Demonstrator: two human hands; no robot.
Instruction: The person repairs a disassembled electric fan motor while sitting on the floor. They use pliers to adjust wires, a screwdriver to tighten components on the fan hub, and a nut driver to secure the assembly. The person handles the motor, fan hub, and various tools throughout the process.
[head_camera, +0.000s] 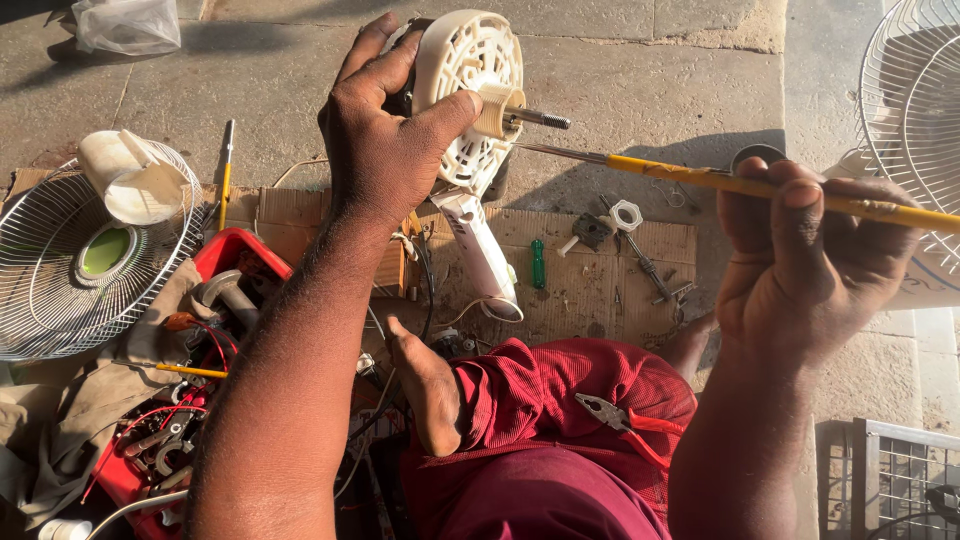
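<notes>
Gripping white slotted fan motor housing (468, 75)

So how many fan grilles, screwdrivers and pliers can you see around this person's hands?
Fan grilles: 2, one at the left, one at the right edge
Screwdrivers: 3, yellow one in the right hand, green one, yellow one on the ground
Pliers: 1, on the lap
Total: 6
</notes>
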